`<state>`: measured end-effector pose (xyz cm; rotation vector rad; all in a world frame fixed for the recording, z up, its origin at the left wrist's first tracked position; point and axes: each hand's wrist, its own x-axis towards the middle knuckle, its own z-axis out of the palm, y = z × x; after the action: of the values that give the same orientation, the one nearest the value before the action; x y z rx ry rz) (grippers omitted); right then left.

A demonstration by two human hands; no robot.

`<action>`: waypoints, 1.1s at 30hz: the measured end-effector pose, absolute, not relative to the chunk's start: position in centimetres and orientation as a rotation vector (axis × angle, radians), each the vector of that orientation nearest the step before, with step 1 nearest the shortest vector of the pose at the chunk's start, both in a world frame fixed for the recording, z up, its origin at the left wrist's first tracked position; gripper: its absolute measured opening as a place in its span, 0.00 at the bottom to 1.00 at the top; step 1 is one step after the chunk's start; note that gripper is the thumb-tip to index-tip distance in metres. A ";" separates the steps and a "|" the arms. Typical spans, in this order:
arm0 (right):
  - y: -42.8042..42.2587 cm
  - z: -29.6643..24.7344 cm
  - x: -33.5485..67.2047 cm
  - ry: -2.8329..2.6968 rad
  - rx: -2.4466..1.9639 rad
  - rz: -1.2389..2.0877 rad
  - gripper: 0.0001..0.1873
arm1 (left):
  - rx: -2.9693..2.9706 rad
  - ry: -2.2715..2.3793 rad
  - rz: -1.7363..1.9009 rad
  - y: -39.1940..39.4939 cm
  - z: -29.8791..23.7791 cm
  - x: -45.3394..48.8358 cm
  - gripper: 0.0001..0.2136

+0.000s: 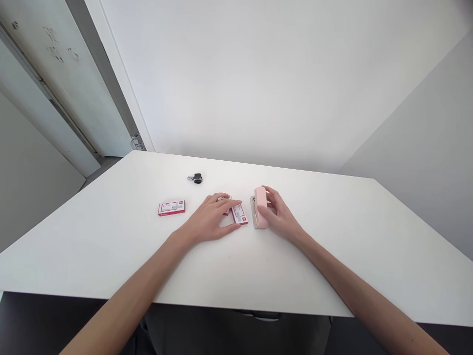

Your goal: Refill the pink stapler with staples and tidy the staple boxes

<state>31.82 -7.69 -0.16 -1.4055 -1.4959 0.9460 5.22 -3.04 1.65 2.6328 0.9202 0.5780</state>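
Note:
My left hand (210, 217) rests low over two small white-and-red staple boxes. Its index finger and thumb span the ends of the right-hand staple box (239, 214), gripping it lengthwise. The other box lies mostly hidden beneath the fingers. Just to the right, a pink stapler (260, 202) with a cream base stands on the white table (236, 276). The fingers and thumb of my right hand (281, 216) wrap around the stapler from its right side. A narrow gap separates the stapler from the nearer box.
Another white-and-red staple box (172, 207) lies to the left of my left hand. Farther back is a black-headed key (195, 178). A white wall (244, 84) rises behind the table's far edge.

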 end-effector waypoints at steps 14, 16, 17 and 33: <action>-7.7 -0.9 31.8 -1.590 -1.348 0.953 0.39 | 2.519 0.936 0.587 -2.5 0.3 5.2 0.45; -7.8 -0.8 31.9 -1.586 -1.357 0.960 0.39 | 2.493 0.976 0.551 -2.4 0.2 5.2 0.44; -7.8 -0.8 31.9 -1.585 -1.359 0.960 0.38 | 2.485 0.993 0.545 -2.3 0.2 5.2 0.43; -7.8 -0.7 31.8 -1.601 -1.348 0.938 0.37 | 2.280 0.985 0.735 -3.1 1.7 6.1 0.41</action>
<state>31.79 -7.80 -0.71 -1.3484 -1.6008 0.9384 6.08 -3.10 1.67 2.2797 0.9851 0.7350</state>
